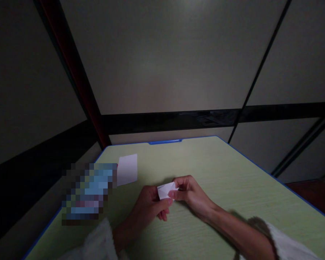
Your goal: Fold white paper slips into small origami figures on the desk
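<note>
Both my hands meet over the middle of a pale green table (222,169) and pinch a small folded piece of white paper (166,189) between them. My left hand (148,207) grips the paper's lower left side with closed fingers. My right hand (191,195) holds its right edge between thumb and fingertips. The paper is lifted slightly above the tabletop. White fuzzy sleeves cover both my forearms.
A flat white sheet of paper (127,169) lies on the table to the left of my hands. A blurred-out object (88,191) sits at the table's left edge. The table has a blue rim (165,141). Dim walls and dark frames stand behind it.
</note>
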A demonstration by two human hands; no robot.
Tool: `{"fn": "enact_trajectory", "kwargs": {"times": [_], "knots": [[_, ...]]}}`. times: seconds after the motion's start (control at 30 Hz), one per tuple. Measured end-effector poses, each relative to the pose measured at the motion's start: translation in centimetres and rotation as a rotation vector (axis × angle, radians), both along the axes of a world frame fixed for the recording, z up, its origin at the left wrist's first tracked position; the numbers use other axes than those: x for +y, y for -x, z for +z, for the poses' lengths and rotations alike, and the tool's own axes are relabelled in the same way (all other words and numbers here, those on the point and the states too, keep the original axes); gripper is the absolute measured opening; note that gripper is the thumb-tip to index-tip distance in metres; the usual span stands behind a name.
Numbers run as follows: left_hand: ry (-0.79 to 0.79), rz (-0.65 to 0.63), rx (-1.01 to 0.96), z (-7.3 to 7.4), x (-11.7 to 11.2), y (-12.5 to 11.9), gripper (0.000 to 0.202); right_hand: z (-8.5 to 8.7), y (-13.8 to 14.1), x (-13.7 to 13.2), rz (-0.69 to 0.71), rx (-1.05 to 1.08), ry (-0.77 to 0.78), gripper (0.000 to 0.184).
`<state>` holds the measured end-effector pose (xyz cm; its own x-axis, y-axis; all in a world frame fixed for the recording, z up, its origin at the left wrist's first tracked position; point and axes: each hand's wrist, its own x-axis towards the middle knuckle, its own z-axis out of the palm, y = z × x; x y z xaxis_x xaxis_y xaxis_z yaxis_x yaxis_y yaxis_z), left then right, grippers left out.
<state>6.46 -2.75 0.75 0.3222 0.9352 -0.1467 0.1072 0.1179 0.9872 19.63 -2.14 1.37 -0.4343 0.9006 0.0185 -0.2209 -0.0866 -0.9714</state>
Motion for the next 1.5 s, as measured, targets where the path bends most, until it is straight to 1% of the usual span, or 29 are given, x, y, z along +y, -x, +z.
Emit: {"fn": "enact_trajectory", "kwargs": {"times": [0.2, 0.33, 0.57, 0.67, 0.77, 0.83, 0.9, 0.97, 1.07, 1.2, 1.33, 1.43, 1.5], "knots": [[0.029, 0.018, -0.067, -0.2, 0.3, 0.3, 0.015, -0.4, -0.2, 0.6, -0.040, -0.077, -0.031, 0.028], [0.032, 0.070, -0.089, -0.2, 0.4, 0.3, 0.016, -0.4, -0.3, 0.7, -0.079, -0.055, 0.006, 0.029], [0.037, 0.045, -0.074, -0.4, 0.4, 0.2, 0.020, -0.3, -0.3, 0.5, -0.158, -0.101, -0.011, 0.030], [0.031, 0.106, -0.130, -0.2, 0.3, 0.2, 0.016, 0.0, -0.2, 0.4, -0.149, -0.095, -0.021, 0.028], [0.028, 0.220, -0.185, 0.0, 0.4, 0.2, 0.016, 0.4, -0.1, 0.4, -0.191, -0.039, -0.077, 0.023], [0.025, 0.280, -0.205, 0.1, 0.5, 0.3, 0.017, 0.5, 0.0, 0.4, -0.229, 0.010, -0.120, 0.024], [0.028, 0.302, -0.217, 0.2, 0.6, 0.4, 0.018, 0.5, 0.0, 0.4, -0.221, 0.024, -0.129, 0.027], [0.039, 0.288, -0.213, 0.2, 0.7, 0.4, 0.017, 0.3, 0.1, 0.4, -0.193, 0.007, -0.112, 0.026], [0.051, 0.231, -0.170, 0.2, 0.5, 0.2, 0.016, 0.0, 0.1, 0.5, -0.200, -0.016, -0.102, 0.022], [0.043, 0.176, -0.113, 0.6, 0.2, 0.0, 0.012, 0.2, -0.1, 0.5, -0.183, -0.004, -0.077, 0.020], [0.093, 0.142, -0.188, 0.7, 0.2, 0.2, 0.020, 0.5, -0.5, 0.7, -0.162, -0.002, -0.058, 0.017], [0.133, 0.178, -0.249, 0.6, 0.4, 0.4, 0.024, 0.5, -0.9, 1.0, -0.129, -0.040, -0.063, 0.013], [0.109, 0.216, -0.231, 0.6, 0.4, 0.4, 0.020, 0.5, -1.1, 1.1, -0.080, -0.073, -0.068, 0.012]]}}
